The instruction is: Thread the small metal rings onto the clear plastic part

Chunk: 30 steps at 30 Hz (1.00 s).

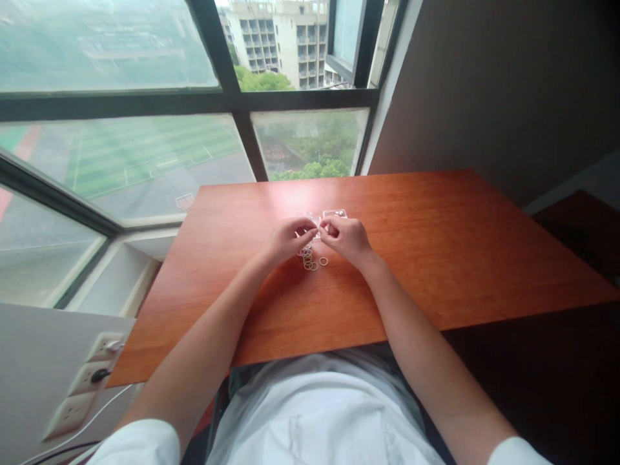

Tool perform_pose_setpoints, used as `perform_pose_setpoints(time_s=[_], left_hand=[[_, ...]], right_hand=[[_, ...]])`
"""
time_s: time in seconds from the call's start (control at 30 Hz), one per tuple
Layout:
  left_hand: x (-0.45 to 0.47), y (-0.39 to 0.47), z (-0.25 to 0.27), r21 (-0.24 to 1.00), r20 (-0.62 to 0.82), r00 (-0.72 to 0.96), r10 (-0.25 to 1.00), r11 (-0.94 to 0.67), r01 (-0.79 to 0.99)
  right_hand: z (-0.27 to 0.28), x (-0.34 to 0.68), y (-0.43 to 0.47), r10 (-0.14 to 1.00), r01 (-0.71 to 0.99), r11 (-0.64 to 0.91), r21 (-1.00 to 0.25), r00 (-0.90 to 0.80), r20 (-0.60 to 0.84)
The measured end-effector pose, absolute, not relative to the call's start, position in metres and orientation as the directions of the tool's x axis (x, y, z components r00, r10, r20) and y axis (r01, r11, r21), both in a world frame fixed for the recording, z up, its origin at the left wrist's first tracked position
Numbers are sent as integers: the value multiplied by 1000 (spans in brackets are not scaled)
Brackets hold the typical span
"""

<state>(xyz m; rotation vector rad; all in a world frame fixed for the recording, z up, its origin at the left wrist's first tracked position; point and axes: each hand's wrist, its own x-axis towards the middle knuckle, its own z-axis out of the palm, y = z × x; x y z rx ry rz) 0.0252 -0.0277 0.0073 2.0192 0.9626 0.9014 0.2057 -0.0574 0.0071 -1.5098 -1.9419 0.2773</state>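
— Wide windows (145, 155) fill the far wall, and a reddish wooden bench (436, 258) stands right up against them. What is on it?

— A small pile of thin rings (310, 261), likely rubber bands, lies near the middle, loose on the wood. Just beyond them sit clear plastic packets (334, 213), flat on the bench.

— And the 2 hands?

— Both meet above the rings. The left hand (287, 239) has its fingers curled, thumb and forefinger pressed together on something tiny. The right hand (346, 237) does the same from the other side, fingertips almost touching the left ones. What they pinch is too small to make out; it may be 1 of the rings.

— Anything else?

— Wall sockets (90, 381) sit at the near left, with a cable plugged into 1.
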Motion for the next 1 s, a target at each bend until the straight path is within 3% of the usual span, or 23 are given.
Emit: perform_pose_setpoints(time_s=[0.73, 1.0], left_hand=[[2, -14, 9, 657, 358, 351, 865, -501, 564], [0, -12, 6, 641, 367, 340, 866, -500, 582]], right_hand=[[6, 207, -57, 931, 802, 313, -509, -153, 331], [2, 207, -55, 930, 723, 366, -586, -263, 256]])
